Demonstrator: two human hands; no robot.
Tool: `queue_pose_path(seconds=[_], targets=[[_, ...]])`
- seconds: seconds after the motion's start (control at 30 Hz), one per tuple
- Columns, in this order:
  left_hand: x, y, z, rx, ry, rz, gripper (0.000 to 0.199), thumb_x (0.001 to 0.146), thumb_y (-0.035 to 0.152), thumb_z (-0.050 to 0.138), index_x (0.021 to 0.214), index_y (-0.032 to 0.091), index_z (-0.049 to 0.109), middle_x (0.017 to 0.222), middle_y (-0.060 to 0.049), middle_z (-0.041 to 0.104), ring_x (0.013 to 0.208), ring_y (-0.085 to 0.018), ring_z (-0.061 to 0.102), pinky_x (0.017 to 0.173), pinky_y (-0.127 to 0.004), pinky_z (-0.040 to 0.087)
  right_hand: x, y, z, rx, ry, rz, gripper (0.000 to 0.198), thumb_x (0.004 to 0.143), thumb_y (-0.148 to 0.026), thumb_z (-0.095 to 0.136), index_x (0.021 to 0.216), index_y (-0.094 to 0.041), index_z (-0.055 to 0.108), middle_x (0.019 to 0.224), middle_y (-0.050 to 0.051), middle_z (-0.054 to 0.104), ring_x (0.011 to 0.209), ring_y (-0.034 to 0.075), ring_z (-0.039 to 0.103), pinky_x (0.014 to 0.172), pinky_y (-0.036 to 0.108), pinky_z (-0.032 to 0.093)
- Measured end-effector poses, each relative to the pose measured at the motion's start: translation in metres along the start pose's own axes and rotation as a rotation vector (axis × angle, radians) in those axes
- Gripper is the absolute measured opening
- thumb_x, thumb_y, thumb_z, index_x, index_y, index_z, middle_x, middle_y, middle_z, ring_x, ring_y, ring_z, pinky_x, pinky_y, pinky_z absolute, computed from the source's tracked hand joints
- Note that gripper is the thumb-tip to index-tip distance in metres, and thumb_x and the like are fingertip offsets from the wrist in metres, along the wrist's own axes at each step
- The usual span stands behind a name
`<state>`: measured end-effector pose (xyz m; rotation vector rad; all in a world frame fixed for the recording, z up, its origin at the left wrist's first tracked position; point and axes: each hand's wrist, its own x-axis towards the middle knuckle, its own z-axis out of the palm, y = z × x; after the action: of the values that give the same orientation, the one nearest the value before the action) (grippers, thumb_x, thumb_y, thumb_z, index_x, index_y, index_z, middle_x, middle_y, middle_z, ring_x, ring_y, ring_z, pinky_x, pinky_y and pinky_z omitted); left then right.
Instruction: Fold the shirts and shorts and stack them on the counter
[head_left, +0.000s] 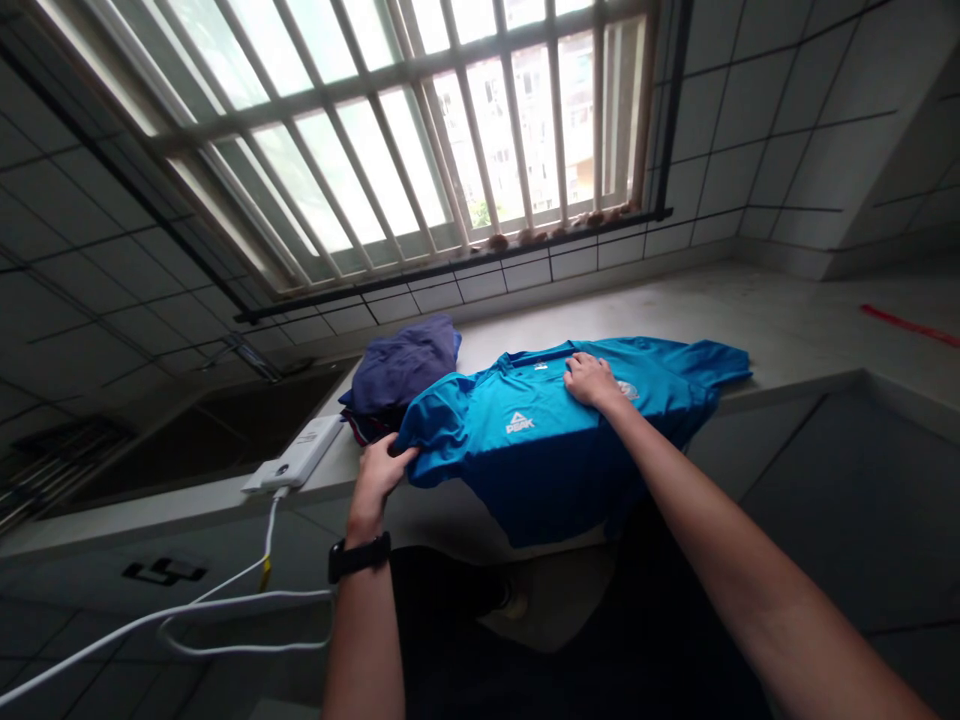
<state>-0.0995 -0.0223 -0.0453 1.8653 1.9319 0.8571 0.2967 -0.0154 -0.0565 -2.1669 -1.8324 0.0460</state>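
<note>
A blue T-shirt (pixel 540 450) with a white PEAK logo lies front up across the counter edge, its collar toward the window and its lower part hanging down in front. My left hand (pixel 381 468), below a black wristband, is closed on the end of the shirt's left-side sleeve. On the chest just below the collar rests my right hand (pixel 591 380), its fingers slightly bent and lying on the cloth. Beside the left sleeve sits a pile of dark purple-blue clothes (pixel 405 370), partly covered by the shirt.
A white power strip (pixel 304 455) lies on the counter (pixel 637 310) at the left, its white cable (pixel 270 530) hanging down. Behind it is a dark sink (pixel 217 430) with a faucet (pixel 251 355). A red strip (pixel 911 325) lies far right. A barred window (pixel 420 150) stands behind.
</note>
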Motion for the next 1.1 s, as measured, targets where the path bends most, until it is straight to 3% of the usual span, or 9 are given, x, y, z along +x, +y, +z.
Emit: queue_pose_path(seconds=[0.17,0.3,0.5,0.6,0.7,0.8,0.9,1.0,1.1], targets=[[-0.004,0.024,-0.001,-0.426,0.095,-0.003,0.037,0.072,0.04,0.066,0.102,0.018,0.069,0.095,-0.006,0.078,0.094,-0.026,0.073,0.083,-0.035,0.06,-0.001,0.0,-0.001,0.01,-0.005,-0.002,0.055,0.102,-0.024,0.033,0.151,-0.011,0.056,0.166,0.017,0.043,0.153,0.03,0.039,0.125,0.049,0.029],[-0.001,0.06,-0.004,-0.452,0.118,0.115,0.033,0.073,0.043,0.068,0.096,0.02,0.063,0.09,-0.003,0.072,0.084,-0.02,0.07,0.073,-0.028,0.057,-0.001,0.001,0.0,0.019,0.008,-0.008,0.054,0.102,-0.025,0.035,0.149,-0.013,0.058,0.164,0.016,0.046,0.152,0.031,0.04,0.124,0.05,0.031],[-0.005,0.104,0.002,-0.453,-0.188,0.258,0.056,0.084,0.065,0.06,0.118,0.021,0.052,0.075,0.002,0.066,0.058,-0.017,0.062,0.049,-0.025,0.047,0.0,0.001,0.0,0.008,0.007,-0.011,0.053,0.102,-0.025,0.035,0.149,-0.014,0.058,0.165,0.016,0.046,0.151,0.031,0.04,0.124,0.048,0.031],[-0.008,0.108,0.012,-0.284,-0.239,0.365,0.046,0.09,0.058,0.057,0.115,0.019,0.059,0.077,-0.002,0.069,0.065,-0.019,0.066,0.058,-0.029,0.053,0.001,0.001,0.0,0.007,-0.001,-0.007,0.053,0.103,-0.025,0.035,0.15,-0.015,0.058,0.165,0.015,0.045,0.151,0.031,0.04,0.124,0.048,0.031],[-0.007,0.106,0.025,-0.015,-0.219,0.521,0.029,0.091,0.038,0.062,0.113,0.019,0.068,0.096,-0.007,0.074,0.088,-0.022,0.071,0.086,-0.036,0.058,0.0,0.001,-0.001,0.005,-0.007,-0.01,0.053,0.103,-0.025,0.033,0.149,-0.013,0.057,0.165,0.017,0.044,0.152,0.03,0.04,0.124,0.048,0.031],[-0.007,0.104,0.042,0.198,-0.183,0.574,0.037,0.092,0.035,0.067,0.125,0.019,0.068,0.122,-0.013,0.071,0.116,-0.028,0.068,0.105,-0.04,0.053,-0.001,0.0,-0.002,0.006,-0.008,-0.016,0.054,0.103,-0.024,0.032,0.148,-0.011,0.057,0.166,0.018,0.043,0.152,0.03,0.04,0.125,0.048,0.029],[-0.008,0.106,0.054,0.374,-0.203,0.559,0.038,0.094,0.034,0.069,0.129,0.021,0.067,0.132,-0.014,0.067,0.122,-0.029,0.066,0.1,-0.037,0.054,-0.002,-0.001,-0.003,0.012,-0.011,-0.011,0.054,0.103,-0.025,0.032,0.15,-0.01,0.056,0.166,0.018,0.043,0.152,0.029,0.039,0.125,0.048,0.028],[-0.008,0.111,0.058,0.506,-0.245,0.532,0.02,0.102,0.028,0.055,0.112,0.022,0.072,0.124,-0.012,0.069,0.103,-0.024,0.071,0.085,-0.03,0.054,-0.003,-0.002,-0.005,0.022,-0.032,-0.005,0.055,0.104,-0.025,0.032,0.153,-0.009,0.053,0.168,0.018,0.041,0.155,0.029,0.036,0.126,0.049,0.027],[-0.006,0.119,0.057,0.611,-0.13,0.499,0.032,0.106,0.019,0.039,0.107,0.019,0.071,0.119,-0.012,0.069,0.092,-0.021,0.072,0.078,-0.028,0.052,-0.003,-0.002,-0.006,0.025,-0.046,-0.007,0.056,0.104,-0.024,0.031,0.154,-0.009,0.052,0.168,0.018,0.039,0.156,0.029,0.034,0.127,0.049,0.026]])
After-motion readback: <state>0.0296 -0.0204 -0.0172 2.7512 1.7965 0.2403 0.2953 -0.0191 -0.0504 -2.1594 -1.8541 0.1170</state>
